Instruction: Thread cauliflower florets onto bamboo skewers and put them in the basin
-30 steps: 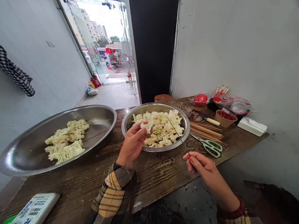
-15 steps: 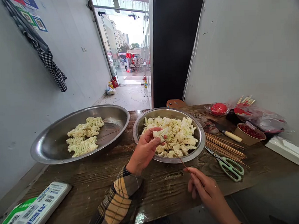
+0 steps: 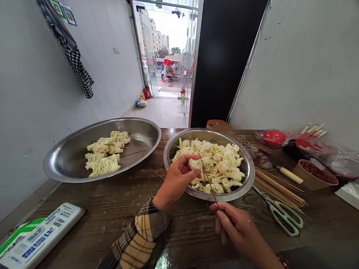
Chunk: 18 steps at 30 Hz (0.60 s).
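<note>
My left hand (image 3: 177,182) pinches a white cauliflower floret (image 3: 196,163) above the near rim of a round steel bowl (image 3: 249,175) heaped with florets. My right hand (image 3: 235,227) is closed on the lower end of a thin bamboo skewer (image 3: 207,180), whose tip passes through the floret. Both wrists show plaid sleeves. To the left stands a large oval steel basin (image 3: 67,159) with several skewered cauliflower pieces (image 3: 106,153) lying in it.
All of this rests on a dark wooden table (image 3: 111,213). Right of the bowl lie a bundle of bamboo skewers (image 3: 278,185), green-handled scissors (image 3: 286,216), a knife (image 3: 284,171), a paper cup of red bits (image 3: 315,173) and plastic bags. A printed box (image 3: 32,242) lies front left.
The skewer has gone up through the floret in my left hand. My right hand has moved left, closer to the bowl. The camera has swung right.
</note>
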Motion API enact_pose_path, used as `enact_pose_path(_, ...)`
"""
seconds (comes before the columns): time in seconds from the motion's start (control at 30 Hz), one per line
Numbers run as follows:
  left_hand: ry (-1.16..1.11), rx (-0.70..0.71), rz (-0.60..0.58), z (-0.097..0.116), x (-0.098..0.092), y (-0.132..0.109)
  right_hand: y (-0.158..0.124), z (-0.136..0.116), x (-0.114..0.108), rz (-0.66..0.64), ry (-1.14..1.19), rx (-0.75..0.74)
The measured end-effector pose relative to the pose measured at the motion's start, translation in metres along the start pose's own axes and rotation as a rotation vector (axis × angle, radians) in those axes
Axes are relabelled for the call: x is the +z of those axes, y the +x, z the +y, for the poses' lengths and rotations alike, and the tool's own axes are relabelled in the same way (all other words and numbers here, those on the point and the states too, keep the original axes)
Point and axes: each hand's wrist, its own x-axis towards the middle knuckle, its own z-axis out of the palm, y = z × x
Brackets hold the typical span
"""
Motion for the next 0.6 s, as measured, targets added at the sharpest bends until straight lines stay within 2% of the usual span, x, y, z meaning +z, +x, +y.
enact_pose_path(0.17, -0.083, 0.013, 0.051, 0.002, 0.000, 0.001, 0.010, -0.003, 0.003, -0.014, 0.089, 0.051)
enact_pose_path(0.4, -0.165, 0.016, 0.069, 0.003, -0.002, 0.002, -0.004, 0.011, 0.010, -0.082, 0.199, 0.188)
enact_pose_path(0.6, -0.153, 0.031, 0.064, 0.002, -0.001, 0.002, -0.006, 0.009, 0.005, -0.133, 0.281, 0.254)
